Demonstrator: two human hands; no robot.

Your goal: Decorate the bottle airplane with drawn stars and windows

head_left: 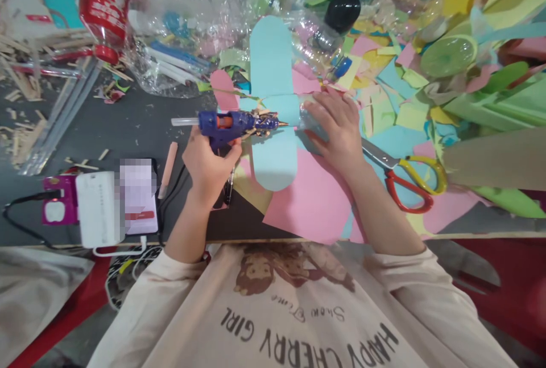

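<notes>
My left hand (205,166) is wrapped round the handle of a blue hot glue gun (217,126). A clear glue stick (183,122) sticks out of its back end, and wood slivers and dried bits cling to its front. The nozzle points right, toward a clear plastic bottle (307,118) lying on its side. My right hand (336,129) grips this bottle from above. Beneath the nozzle and bottle lies a long light-blue paper piece (273,49) with rounded ends. Light-blue paper also shows at the bottle's left part; whether it wraps it I cannot tell.
Scissors (412,189) with red and yellow handles lie right of my forearm. Pink paper (307,203) spreads in front. A phone (139,197) and white power bank (98,209) with cables sit left. Plastic bottles (170,4) and coloured paper scraps (409,123) crowd the back and right.
</notes>
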